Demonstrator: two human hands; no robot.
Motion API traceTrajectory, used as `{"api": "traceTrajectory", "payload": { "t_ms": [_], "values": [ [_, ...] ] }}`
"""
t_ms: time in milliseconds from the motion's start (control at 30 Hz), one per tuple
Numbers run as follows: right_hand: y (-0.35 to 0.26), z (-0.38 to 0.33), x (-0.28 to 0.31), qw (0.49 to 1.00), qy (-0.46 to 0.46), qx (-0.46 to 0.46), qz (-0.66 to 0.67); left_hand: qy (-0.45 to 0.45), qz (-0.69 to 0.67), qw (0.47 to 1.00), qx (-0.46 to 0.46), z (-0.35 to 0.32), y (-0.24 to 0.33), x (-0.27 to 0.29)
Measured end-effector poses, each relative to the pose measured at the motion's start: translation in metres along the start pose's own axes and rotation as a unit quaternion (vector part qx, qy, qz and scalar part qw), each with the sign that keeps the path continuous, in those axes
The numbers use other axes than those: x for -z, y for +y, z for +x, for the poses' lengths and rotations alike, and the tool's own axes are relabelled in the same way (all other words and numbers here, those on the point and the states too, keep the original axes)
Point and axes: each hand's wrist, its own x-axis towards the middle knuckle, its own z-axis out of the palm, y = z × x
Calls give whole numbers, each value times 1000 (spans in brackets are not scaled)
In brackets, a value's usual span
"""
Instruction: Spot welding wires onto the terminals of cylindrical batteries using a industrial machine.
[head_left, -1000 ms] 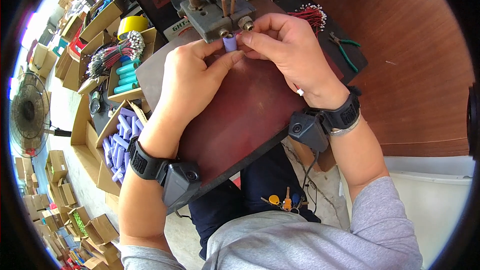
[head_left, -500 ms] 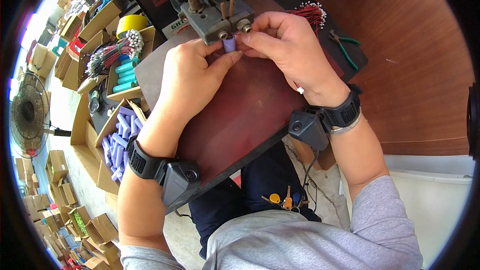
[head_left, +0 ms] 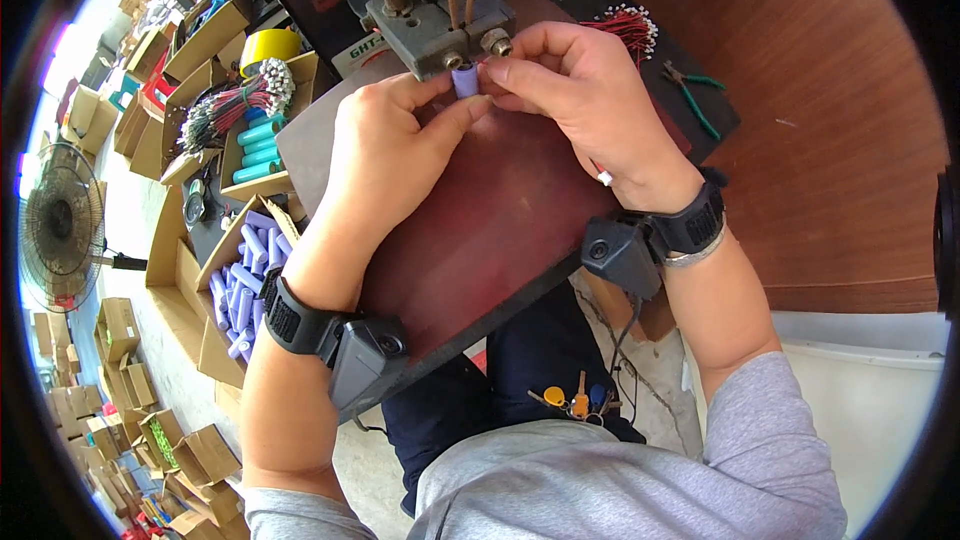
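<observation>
Pinching a cell (head_left: 466, 83) under the press (head_left: 440, 35)

Holds the purple cell between thumb and forefinger of the left hand (head_left: 385, 140), with the far end hard to make out beneath the press. Curls the right hand (head_left: 605, 105) just right of the cell, with fingertips bunched; cannot tell whether pinching anything. Shows a white plug (head_left: 604, 179), mostly hidden, at the right hand's heel. Has more cells (head_left: 245, 278) in a box (head_left: 215, 348) to the left, partly covered by the left wrist strap (head_left: 297, 320).
</observation>
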Motion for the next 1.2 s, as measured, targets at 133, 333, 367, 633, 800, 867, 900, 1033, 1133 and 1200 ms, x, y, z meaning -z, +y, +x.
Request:
{"api": "traceTrajectory", "payload": {
  "t_ms": [133,333,367,633,800,867,900,1033,1133,1200],
  "values": [
    [0,0,2,999,-6,19,-26,-2,-6,1000,-3,0,-1,-1],
    [0,1,1,999,5,27,-23,18,-17,1000,-17,0,0,0],
    [1,1,2,999,6,26,-23,17,-18,1000,-17,0,0,-1],
    [2,0,1,1000,-3,1,-28,-2,1,1000,-31,-1,1,-1],
    [5,1,3,999,-5,16,-42,-2,35,999,-26,0,2,1],
    [5,1,3,999,-3,14,-41,1,24,999,-23,0,2,0],
    [4,1,3,999,-5,13,-35,3,19,1000,-21,0,2,0],
    [4,2,4,998,-8,24,-49,10,11,999,-30,0,3,-1],
    [3,1,2,999,-3,29,-35,-1,-1,1000,17,0,2,0],
    [2,1,2,999,-4,15,-39,1,1,1000,-2,-1,1,0]
  ]
}}
